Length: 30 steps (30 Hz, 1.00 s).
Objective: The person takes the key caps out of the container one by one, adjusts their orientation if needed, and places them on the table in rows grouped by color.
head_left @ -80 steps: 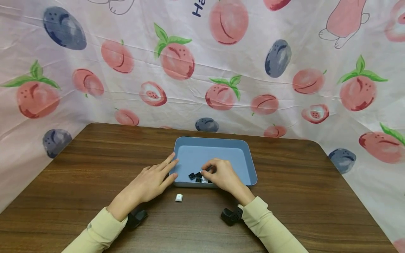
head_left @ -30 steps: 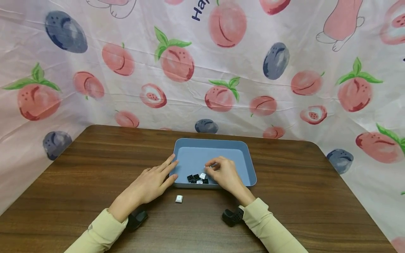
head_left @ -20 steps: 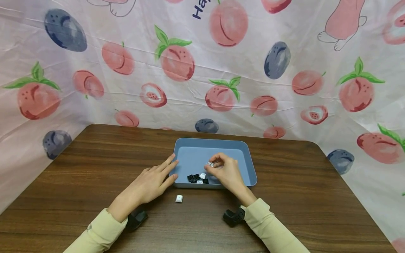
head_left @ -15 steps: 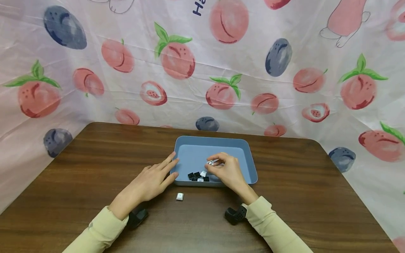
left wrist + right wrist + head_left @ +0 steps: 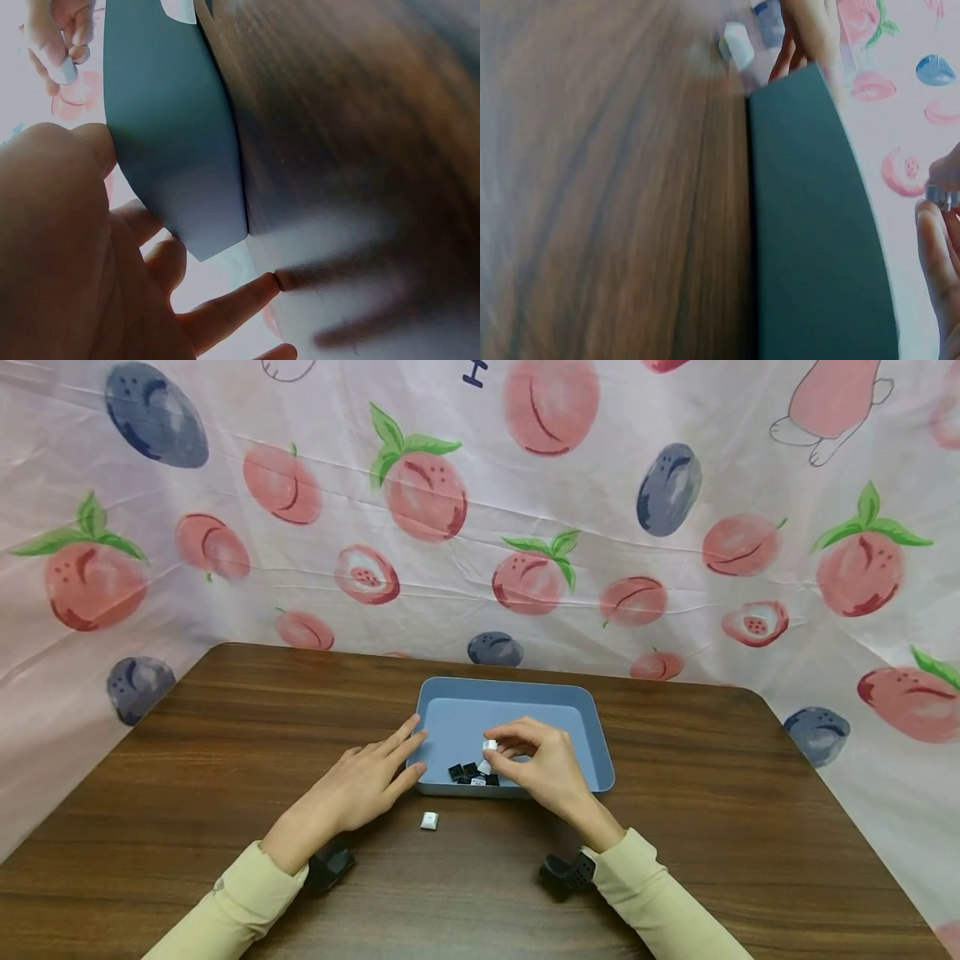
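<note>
My right hand (image 5: pixel 551 768) pinches a white keycap (image 5: pixel 490 745) between thumb and fingertips, over the front part of a shallow blue tray (image 5: pixel 450 718). In the right wrist view, this keycap (image 5: pixel 941 196) sits at the fingertips by the right edge. Under the hand, several black keycaps (image 5: pixel 470 770) and a couple of white keycaps (image 5: pixel 484 767) lie in a small heap by the tray's front wall. My left hand (image 5: pixel 360 785) rests with extended fingers at the tray's left side; the left wrist view shows its fingers against the wall (image 5: pixel 172 135).
One white keycap (image 5: pixel 429 820) lies on the brown wooden table (image 5: pixel 300 702), in front of the tray. Behind the table hangs a fruit-printed cloth (image 5: pixel 450 610). Both wrists wear black camera bands (image 5: pixel 566 870).
My right hand has risen from the keycap heap, lifting out the white keycap and turning it between the fingertips. My left hand stays at the tray's side. The head view has tilted slightly.
</note>
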Available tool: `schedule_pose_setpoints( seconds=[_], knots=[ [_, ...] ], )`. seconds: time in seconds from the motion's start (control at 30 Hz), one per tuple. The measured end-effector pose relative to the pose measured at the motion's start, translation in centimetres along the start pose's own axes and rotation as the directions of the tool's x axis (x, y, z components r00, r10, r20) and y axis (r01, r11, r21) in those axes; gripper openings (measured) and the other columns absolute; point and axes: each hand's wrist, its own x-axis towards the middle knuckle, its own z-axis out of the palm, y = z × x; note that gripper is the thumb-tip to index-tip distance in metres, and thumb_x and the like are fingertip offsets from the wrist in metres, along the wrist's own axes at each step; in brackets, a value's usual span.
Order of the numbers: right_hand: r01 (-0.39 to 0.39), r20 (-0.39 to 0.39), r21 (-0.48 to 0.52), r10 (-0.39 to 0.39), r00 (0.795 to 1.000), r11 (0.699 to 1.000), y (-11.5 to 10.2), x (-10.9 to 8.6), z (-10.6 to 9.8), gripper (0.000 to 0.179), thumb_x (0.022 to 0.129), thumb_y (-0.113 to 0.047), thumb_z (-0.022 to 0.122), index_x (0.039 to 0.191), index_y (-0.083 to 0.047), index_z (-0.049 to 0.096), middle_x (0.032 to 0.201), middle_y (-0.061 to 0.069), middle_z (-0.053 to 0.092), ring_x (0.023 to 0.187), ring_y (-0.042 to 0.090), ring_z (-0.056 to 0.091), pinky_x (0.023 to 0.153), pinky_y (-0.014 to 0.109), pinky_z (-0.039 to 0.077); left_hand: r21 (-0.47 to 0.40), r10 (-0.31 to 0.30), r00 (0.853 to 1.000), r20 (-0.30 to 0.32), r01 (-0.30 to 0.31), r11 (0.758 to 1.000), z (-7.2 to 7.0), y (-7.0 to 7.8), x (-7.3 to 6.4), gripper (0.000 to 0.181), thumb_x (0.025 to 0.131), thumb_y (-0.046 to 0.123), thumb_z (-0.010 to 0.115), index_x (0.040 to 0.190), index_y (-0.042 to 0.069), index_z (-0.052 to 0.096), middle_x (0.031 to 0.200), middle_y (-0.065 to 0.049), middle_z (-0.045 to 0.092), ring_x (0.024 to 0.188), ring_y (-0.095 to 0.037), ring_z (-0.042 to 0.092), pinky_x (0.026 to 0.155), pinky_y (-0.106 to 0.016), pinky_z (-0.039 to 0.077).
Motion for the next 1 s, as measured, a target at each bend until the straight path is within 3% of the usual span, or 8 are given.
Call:
schedule_pose_setpoints(
  seconds=[0.33,0.8,1.0],
  knots=[
    [-0.125,0.091,0.12,0.114,0.989,0.985,-1.0,-1.0,0.9,0.023,0.086,-0.001,0.08,0.109,-0.003,0.076,0.108,0.014,0.073,0.097,0.026,0.075,0.081,0.027,0.061,0.005,0.003,1.0,-0.005,-0.003,1.0,-0.1,0.0,0.0,0.06,0.11,0.046,0.04,0.16,0.014,0.036,0.17,-0.006,0.022,0.142,-0.041,0.046,0.11,-0.068,0.034],
    [-0.116,0.185,0.171,0.084,0.979,0.978,-1.3,-2.6,2.5,0.026,0.088,-0.005,0.08,0.113,0.001,0.076,0.111,0.012,0.071,0.097,0.019,0.075,0.082,0.028,0.061,0.005,-0.005,1.0,0.002,0.005,1.0,-0.1,0.2,0.1,0.062,0.11,0.048,0.038,0.161,0.014,0.034,0.17,-0.006,0.021,0.142,-0.044,0.045,0.109,-0.07,0.033],
    [-0.14,0.204,0.167,0.105,0.973,0.976,-1.4,-3.4,2.9,0.024,0.087,-0.009,0.082,0.111,-0.004,0.079,0.109,0.009,0.072,0.096,0.014,0.075,0.081,0.028,0.061,0.004,-0.008,1.0,0.013,0.008,1.0,-0.2,0.0,0.0,0.062,0.11,0.049,0.038,0.161,0.015,0.033,0.171,-0.006,0.02,0.143,-0.043,0.044,0.11,-0.07,0.032]
  ],
)
